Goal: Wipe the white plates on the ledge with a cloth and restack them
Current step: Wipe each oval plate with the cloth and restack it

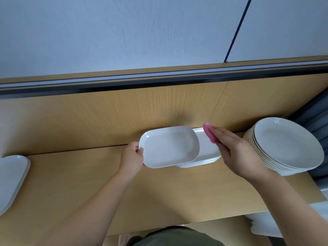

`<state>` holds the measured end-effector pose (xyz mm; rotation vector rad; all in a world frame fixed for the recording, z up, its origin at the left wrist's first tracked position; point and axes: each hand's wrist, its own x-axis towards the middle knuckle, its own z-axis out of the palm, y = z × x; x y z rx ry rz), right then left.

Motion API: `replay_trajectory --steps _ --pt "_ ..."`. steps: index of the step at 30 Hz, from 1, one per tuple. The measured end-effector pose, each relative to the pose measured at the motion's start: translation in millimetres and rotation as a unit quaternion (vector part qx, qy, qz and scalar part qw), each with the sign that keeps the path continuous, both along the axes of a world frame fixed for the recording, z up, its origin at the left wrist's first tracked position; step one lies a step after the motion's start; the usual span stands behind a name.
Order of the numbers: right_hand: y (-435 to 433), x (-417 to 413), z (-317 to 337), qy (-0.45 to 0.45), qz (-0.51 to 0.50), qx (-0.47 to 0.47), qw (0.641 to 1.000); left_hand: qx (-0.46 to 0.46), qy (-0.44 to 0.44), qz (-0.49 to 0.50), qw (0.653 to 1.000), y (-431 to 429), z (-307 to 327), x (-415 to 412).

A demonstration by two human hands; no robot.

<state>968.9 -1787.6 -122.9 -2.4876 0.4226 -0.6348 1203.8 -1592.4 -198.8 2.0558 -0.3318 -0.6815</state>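
White plate [168, 146] gripped by curled left hand [131, 158]; flat, straight-fingered right hand [236, 150] touches pink cloth [209, 134]

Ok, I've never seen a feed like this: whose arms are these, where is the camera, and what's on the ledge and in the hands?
No machine: these are a person's bare arms, filmed by one wide camera worn on the head, looking down. The left hand grips a white rectangular plate by its end. The right hand, fingers flat, rests on a pink cloth over a stack of similar plates. The wooden ledge also holds round plates at right and more plates far left.
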Motion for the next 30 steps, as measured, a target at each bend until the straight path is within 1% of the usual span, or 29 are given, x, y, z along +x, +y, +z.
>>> replay_trajectory --steps 2,6,9,15,19,25,28,30 --pt "11 12 -1 0.002 0.013 0.001 1.000 -0.003 -0.001 0.013 1.000 20 1 8" --pt "38 38 -5 0.013 0.037 0.003 0.999 0.020 -0.007 0.027 0.999 63 -7 22" --pt "64 55 -8 0.029 0.044 0.014 0.999 0.033 0.004 0.034 0.999 93 -16 32" --pt "110 88 -23 0.035 0.061 0.017 0.997 0.077 0.024 0.024 0.996 139 -37 49" --pt "134 101 -31 0.035 0.066 0.005 0.997 0.100 0.023 0.004 0.995 157 -48 57" --pt "159 119 -40 0.056 0.060 0.016 0.996 0.095 0.024 -0.040 0.994 170 -50 65" --pt "164 130 -50 0.086 0.064 0.030 0.994 0.141 -0.018 -0.101 0.985 175 -52 72" --pt "166 138 -59 0.103 0.059 0.026 0.993 0.194 -0.064 -0.151 0.967 176 -49 78"
